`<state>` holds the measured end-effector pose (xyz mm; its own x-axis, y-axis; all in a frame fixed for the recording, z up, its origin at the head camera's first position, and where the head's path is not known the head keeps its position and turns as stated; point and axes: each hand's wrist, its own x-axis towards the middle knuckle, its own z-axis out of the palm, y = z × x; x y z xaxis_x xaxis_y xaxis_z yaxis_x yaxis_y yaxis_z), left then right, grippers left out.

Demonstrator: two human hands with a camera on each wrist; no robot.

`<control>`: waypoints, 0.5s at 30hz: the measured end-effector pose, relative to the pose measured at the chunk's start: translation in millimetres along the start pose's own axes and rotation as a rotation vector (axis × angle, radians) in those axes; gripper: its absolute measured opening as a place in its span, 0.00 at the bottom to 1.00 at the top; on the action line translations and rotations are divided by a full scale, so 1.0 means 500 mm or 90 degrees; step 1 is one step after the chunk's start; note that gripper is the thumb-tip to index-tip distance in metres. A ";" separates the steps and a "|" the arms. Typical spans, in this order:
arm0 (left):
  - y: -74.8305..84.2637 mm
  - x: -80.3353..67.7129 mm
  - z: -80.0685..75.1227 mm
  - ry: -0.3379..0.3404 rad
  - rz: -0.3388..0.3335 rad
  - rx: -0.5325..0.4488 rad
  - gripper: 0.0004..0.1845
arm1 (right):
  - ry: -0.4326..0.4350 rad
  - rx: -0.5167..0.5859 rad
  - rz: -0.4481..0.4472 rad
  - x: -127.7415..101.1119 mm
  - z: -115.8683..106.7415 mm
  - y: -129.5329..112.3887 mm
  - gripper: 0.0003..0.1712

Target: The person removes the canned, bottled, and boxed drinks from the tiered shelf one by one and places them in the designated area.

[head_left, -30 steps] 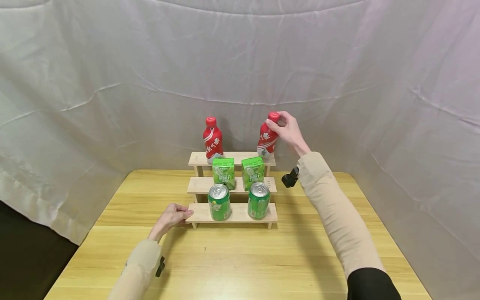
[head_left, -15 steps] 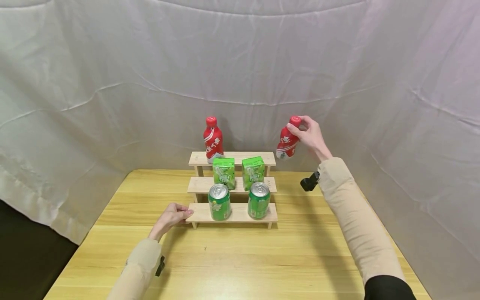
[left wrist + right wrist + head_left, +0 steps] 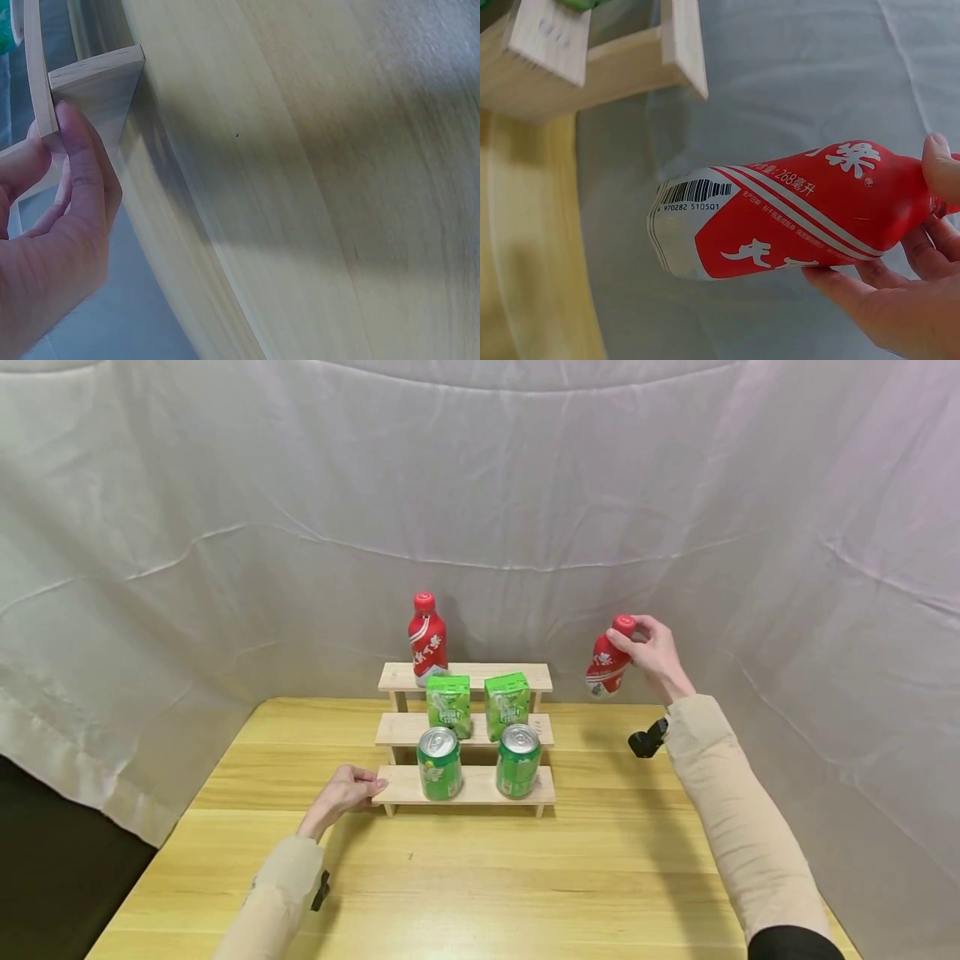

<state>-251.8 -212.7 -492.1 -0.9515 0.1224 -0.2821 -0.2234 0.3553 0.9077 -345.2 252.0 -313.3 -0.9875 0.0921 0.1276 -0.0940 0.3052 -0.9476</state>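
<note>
My right hand (image 3: 651,652) grips a red bottle (image 3: 607,662) by its neck, tilted in the air to the right of a three-step wooden rack (image 3: 495,672). In the right wrist view the bottle (image 3: 780,217) shows a barcode and white lettering, its base apart from the rack. My left hand (image 3: 345,795) pinches the left end of the rack's lowest board; the left wrist view shows thumb and fingers on either side of that board (image 3: 39,75). A second red bottle (image 3: 428,643) stands upright on the top step, left side.
Two green drink cartons (image 3: 448,703) stand on the middle step and two green cans (image 3: 440,772) on the lowest. The wooden table (image 3: 480,885) extends around the rack, with a grey curtain (image 3: 480,485) behind it.
My right hand has carried the red bottle from above the top step's right end, rightward and then lower, past the rack. The left hand and rack look unmoved.
</note>
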 end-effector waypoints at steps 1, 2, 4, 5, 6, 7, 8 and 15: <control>0.000 0.000 0.000 0.002 0.000 0.006 0.23 | 0.001 0.000 0.005 -0.001 -0.003 0.005 0.25; -0.001 0.001 -0.001 0.004 -0.001 0.009 0.23 | 0.003 0.001 0.011 -0.002 -0.006 0.011 0.25; -0.001 0.001 -0.001 0.008 -0.003 0.009 0.23 | 0.001 0.000 0.020 -0.004 -0.012 0.024 0.27; -0.001 0.001 -0.001 0.007 -0.002 0.010 0.23 | -0.001 0.001 0.026 -0.005 -0.015 0.031 0.28; -0.001 0.001 -0.001 0.005 -0.002 0.008 0.22 | -0.002 0.002 0.031 -0.006 -0.017 0.037 0.29; 0.000 0.001 -0.001 0.004 -0.003 0.005 0.22 | -0.004 0.003 0.034 -0.007 -0.020 0.044 0.30; 0.000 0.001 -0.001 0.001 -0.003 0.002 0.22 | -0.007 0.004 0.038 -0.007 -0.022 0.051 0.31; -0.001 0.000 0.001 0.002 -0.006 0.001 0.22 | 0.002 -0.012 0.060 -0.014 -0.034 0.102 0.35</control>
<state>-251.7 -212.5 -492.6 -0.9500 0.1168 -0.2896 -0.2318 0.3574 0.9047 -341.1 283.3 -357.3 -0.9914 0.1245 0.0399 0.0010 0.3125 -0.9499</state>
